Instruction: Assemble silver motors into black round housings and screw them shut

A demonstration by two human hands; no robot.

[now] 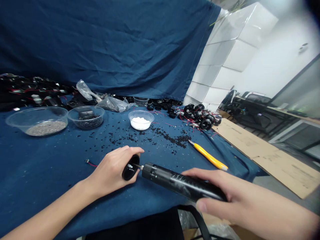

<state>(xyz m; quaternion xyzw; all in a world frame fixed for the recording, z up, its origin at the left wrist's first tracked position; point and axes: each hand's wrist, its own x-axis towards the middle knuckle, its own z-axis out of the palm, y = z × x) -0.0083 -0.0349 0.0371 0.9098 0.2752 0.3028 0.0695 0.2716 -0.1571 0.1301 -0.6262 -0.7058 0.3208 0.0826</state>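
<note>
My left hand [112, 170] is closed round a black round cup-shaped housing [128, 173], its hollow side turned to the right. A small white part shows inside the hollow. A short red wire with a connector [87, 161] lies on the cloth just left of that hand. In my right hand [225, 191] is a black electric screwdriver [172, 180], held level and pointing left. Its thin metal bit reaches into the housing; whether the tip touches a screw cannot be made out.
Several clear bowls stand behind my hands: one with grey bits [37, 123], one with black parts [86, 118], one with white pieces [140, 120]. Loose black bits [175, 138] are scattered on the blue cloth. A yellow-handled tool [207, 155] lies at right, before piled black housings [200, 115].
</note>
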